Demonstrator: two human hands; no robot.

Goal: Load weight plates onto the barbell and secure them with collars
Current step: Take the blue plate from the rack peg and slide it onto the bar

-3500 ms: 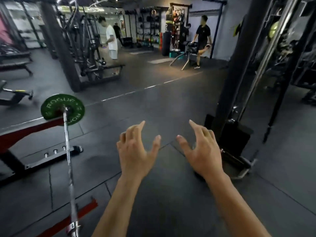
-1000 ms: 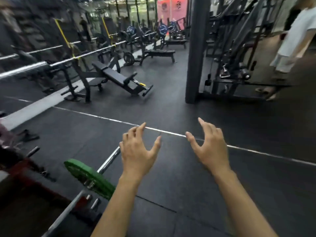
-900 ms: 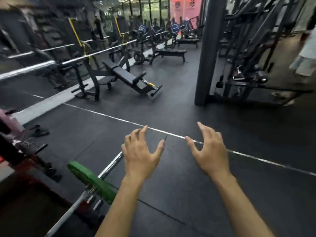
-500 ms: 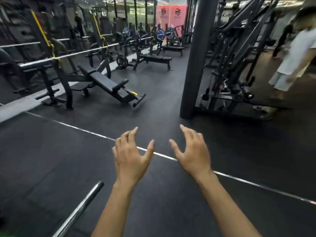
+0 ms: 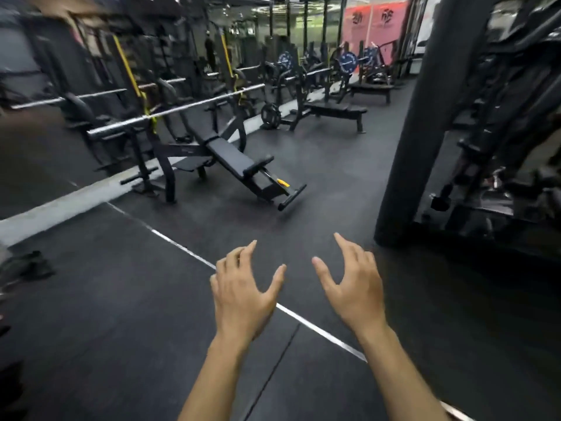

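My left hand (image 5: 243, 296) and my right hand (image 5: 353, 287) are held out side by side in front of me over the black rubber floor, fingers spread and curled, nothing in either. The barbell with the green plate that I saw earlier is out of view. A bare barbell (image 5: 170, 112) rests on the rack of an incline bench (image 5: 233, 161) ahead on the left. A dark plate (image 5: 270, 116) leans by a flat bench (image 5: 337, 109) further back. Blue plates (image 5: 348, 62) sit on bars at the far end.
A thick black pillar (image 5: 409, 123) stands close on the right, with a dark cable machine (image 5: 504, 141) behind it. A white line (image 5: 182, 247) crosses the floor under my hands. Dark shoes (image 5: 27, 265) lie at the left edge. Racks line the back wall.
The view has swung from the green-plated barbell towards the benches; that bar's end left the lower left corner. The person in white at the right is gone. My hands stay open.
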